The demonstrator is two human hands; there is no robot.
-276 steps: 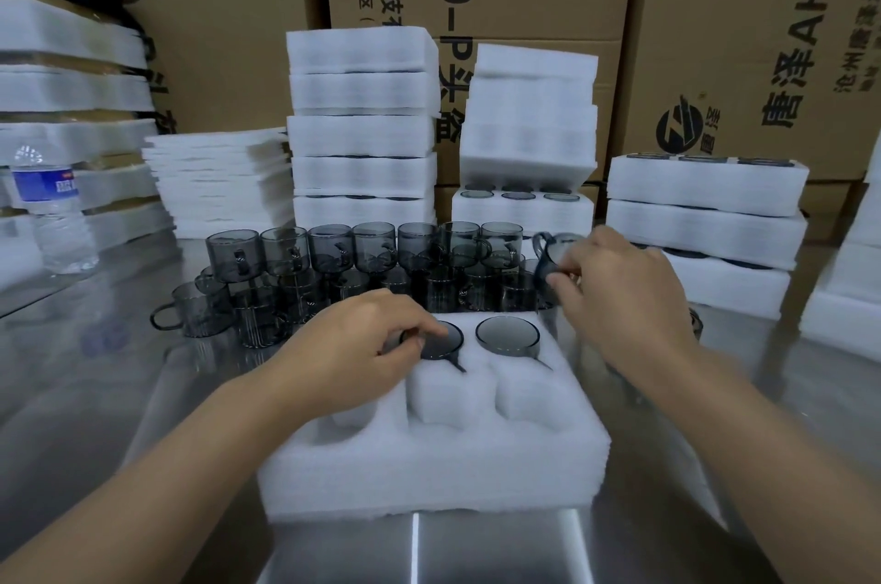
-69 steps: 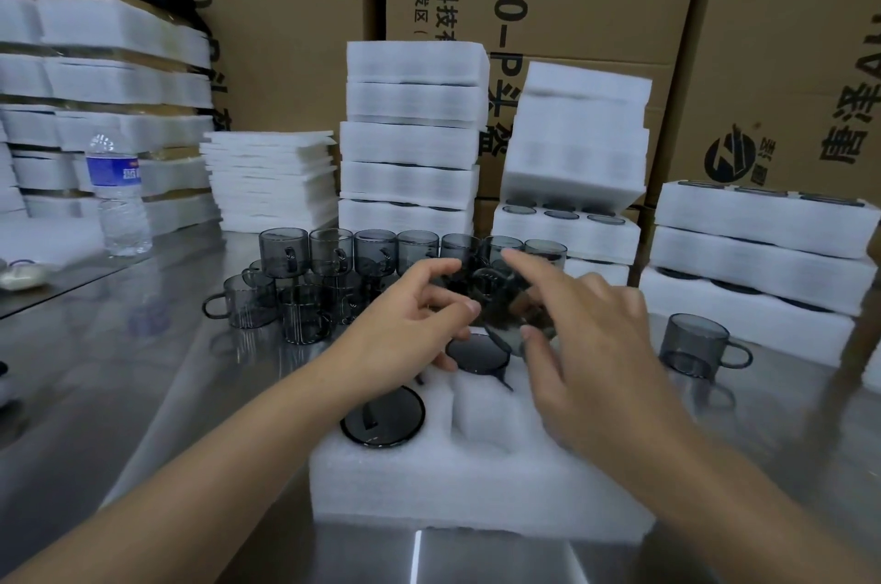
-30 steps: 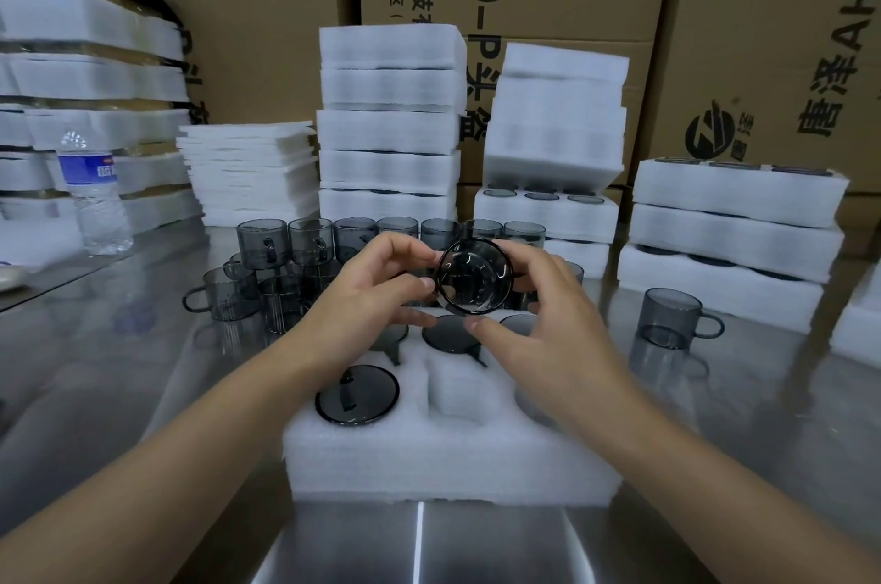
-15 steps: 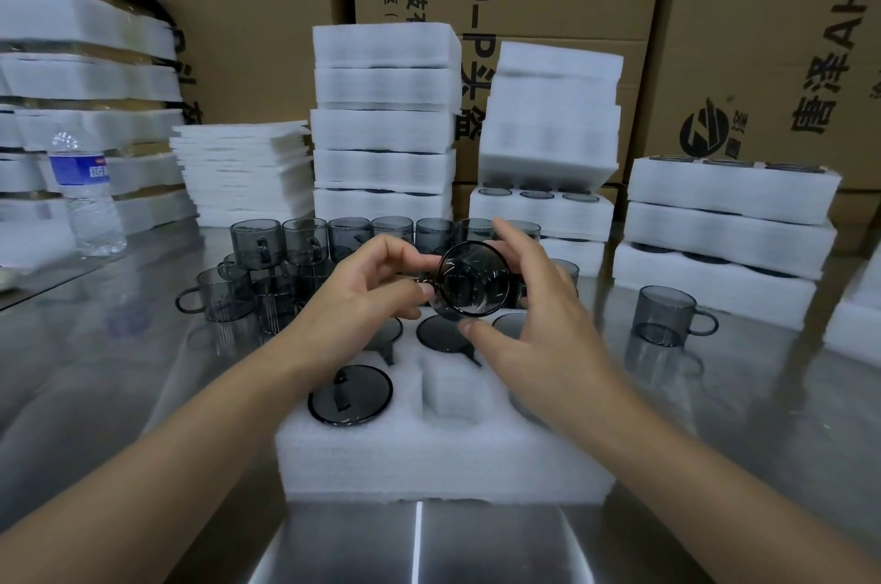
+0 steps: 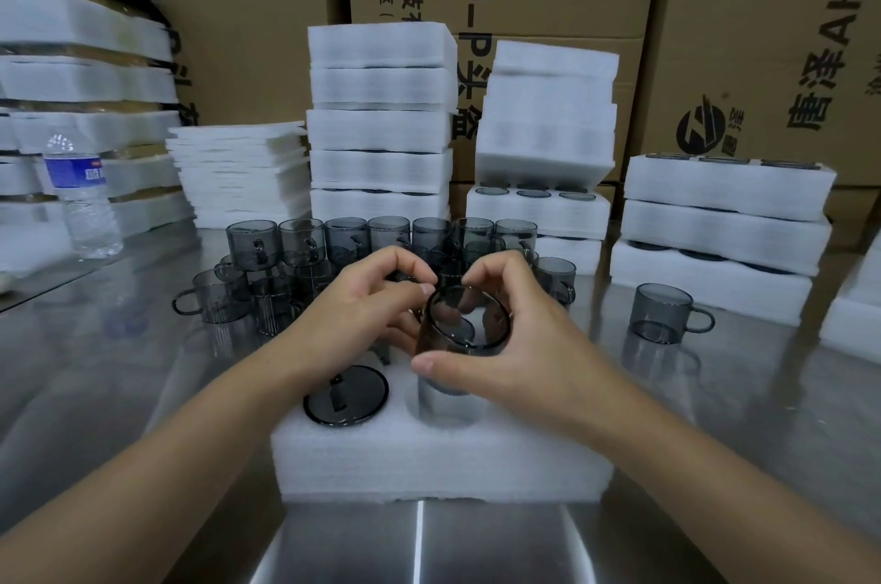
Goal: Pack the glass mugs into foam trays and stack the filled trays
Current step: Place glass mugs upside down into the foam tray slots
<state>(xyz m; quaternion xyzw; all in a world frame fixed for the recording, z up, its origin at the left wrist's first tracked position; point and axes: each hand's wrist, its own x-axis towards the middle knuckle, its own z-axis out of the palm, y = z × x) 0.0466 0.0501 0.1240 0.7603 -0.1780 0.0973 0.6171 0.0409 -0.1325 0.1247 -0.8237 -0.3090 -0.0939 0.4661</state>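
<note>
A white foam tray (image 5: 438, 459) lies on the steel table in front of me. A smoky glass mug (image 5: 460, 326) hangs tilted over the tray's front middle pocket, its lower end entering the hole. My right hand (image 5: 515, 345) grips it with thumb below and fingers over the rim. My left hand (image 5: 367, 312) pinches its left side. Another mug (image 5: 346, 395) sits sunk in the front left pocket. Several loose mugs (image 5: 305, 245) stand grouped behind the tray. My hands hide the back pockets.
A single mug (image 5: 660, 314) stands to the right. Stacks of foam trays (image 5: 381, 126), some holding mugs, line the back, with more stacked trays (image 5: 720, 221) at right. A water bottle (image 5: 83, 197) stands at left. Cardboard boxes (image 5: 763, 35) form the wall behind.
Both hands have brought the mug down and toward me, from held up facing me to partly entering the front middle pocket. The camera view has shifted slightly.
</note>
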